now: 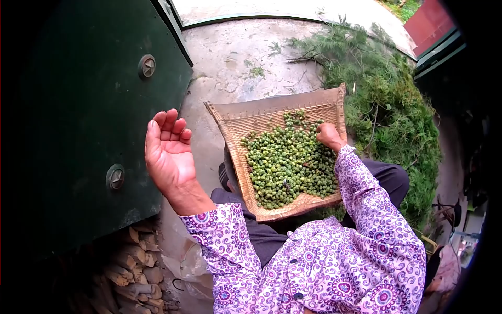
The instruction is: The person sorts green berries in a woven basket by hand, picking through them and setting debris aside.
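Observation:
A shallow woven winnowing basket rests across my lap. Spread over its bottom is a layer of small round green cones, with a few brown bits among them. My right hand reaches over the basket's right side, its fingers pinched together at the edge of the cones. What is between those fingertips is hidden. Away from the basket, on the left, my left hand is raised with the palm turned up. Its fingers are loosely bent and nothing lies in the palm.
Cut green conifer branches are heaped on the floor to the right. A dark green metal door with round star studs stands on the left, above stacked split firewood. A clear plastic bag lies beside the wood.

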A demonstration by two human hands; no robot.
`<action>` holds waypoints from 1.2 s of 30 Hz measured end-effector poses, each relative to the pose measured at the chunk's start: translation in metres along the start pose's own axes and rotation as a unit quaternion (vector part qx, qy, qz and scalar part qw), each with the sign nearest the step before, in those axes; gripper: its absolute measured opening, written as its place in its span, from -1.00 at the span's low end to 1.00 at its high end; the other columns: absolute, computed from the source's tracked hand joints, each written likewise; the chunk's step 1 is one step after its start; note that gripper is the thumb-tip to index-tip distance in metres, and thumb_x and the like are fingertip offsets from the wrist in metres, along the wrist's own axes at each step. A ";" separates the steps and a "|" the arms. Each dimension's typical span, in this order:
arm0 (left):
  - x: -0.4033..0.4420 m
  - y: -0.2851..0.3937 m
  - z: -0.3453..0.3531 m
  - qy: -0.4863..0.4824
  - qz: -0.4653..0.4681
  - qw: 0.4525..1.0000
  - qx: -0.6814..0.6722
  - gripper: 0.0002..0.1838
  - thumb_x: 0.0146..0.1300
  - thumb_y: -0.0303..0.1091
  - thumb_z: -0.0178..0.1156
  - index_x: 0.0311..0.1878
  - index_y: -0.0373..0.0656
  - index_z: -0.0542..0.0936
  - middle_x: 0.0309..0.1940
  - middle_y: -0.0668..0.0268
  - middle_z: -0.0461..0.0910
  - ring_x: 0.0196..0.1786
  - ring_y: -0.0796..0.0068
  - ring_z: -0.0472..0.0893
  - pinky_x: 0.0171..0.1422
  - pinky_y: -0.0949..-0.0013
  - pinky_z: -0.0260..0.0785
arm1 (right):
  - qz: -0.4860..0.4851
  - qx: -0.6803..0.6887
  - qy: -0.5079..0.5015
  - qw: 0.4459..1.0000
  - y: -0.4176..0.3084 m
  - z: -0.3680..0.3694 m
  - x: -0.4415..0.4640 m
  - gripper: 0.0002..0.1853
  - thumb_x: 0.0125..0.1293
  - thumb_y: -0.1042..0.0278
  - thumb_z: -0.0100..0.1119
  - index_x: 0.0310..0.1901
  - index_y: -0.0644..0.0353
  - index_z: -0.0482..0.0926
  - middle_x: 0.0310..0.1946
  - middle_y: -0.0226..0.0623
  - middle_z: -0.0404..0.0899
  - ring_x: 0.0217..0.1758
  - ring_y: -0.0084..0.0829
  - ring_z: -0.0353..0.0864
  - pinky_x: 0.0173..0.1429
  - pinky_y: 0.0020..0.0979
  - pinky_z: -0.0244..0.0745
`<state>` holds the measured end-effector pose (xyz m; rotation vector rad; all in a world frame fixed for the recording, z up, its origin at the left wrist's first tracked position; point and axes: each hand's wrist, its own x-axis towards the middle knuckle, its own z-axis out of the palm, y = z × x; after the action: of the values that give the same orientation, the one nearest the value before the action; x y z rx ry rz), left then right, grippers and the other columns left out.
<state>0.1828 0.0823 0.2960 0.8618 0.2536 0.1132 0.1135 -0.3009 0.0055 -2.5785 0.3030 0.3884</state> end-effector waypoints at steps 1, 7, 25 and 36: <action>0.000 0.000 0.000 -0.001 0.000 1.000 -0.002 -0.76 0.26 -0.25 0.03 -0.18 -0.22 0.53 -0.25 0.22 0.58 -0.29 0.44 0.54 -0.24 0.43 0.36 | 0.048 -0.025 -0.012 0.998 -0.011 -0.003 0.002 -0.82 -0.09 0.41 0.12 -0.42 0.27 0.59 -0.39 0.07 0.55 -0.28 -0.08 0.58 -0.15 -0.22 0.46; -0.001 0.001 0.000 0.007 0.010 1.000 0.013 -0.77 0.25 -0.27 0.04 -0.17 -0.22 0.52 -0.25 0.21 0.58 -0.29 0.44 0.54 -0.24 0.43 0.36 | 0.117 -0.107 -0.013 0.987 -0.051 -0.017 0.008 -0.84 -0.05 0.42 0.14 -0.43 0.32 0.58 -0.36 0.08 0.56 -0.19 -0.03 0.57 -0.10 -0.16 0.46; -0.002 0.000 0.002 0.000 0.010 1.000 0.010 -0.77 0.24 -0.28 0.06 -0.18 -0.24 0.52 -0.26 0.21 0.58 -0.30 0.44 0.54 -0.25 0.43 0.37 | 0.204 0.172 -0.163 0.950 -0.033 -0.040 -0.002 -0.85 -0.16 0.44 0.14 -0.73 0.32 0.48 -0.81 -0.24 0.40 -0.80 -0.48 0.36 -0.73 -0.41 0.16; -0.003 -0.004 0.004 0.003 0.003 1.000 0.027 -0.75 0.26 -0.25 0.02 -0.17 -0.23 0.52 -0.23 0.19 0.57 -0.27 0.41 0.54 -0.23 0.39 0.37 | 0.001 -0.185 -0.068 0.980 -0.050 -0.015 0.005 -0.84 -0.01 0.48 0.03 -0.41 0.24 0.61 -0.34 -0.02 0.58 -0.21 -0.09 0.59 -0.15 -0.21 0.51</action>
<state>0.1812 0.0764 0.2963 0.9152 0.2607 0.1151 0.1355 -0.2672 0.0391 -2.8930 0.1978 0.6744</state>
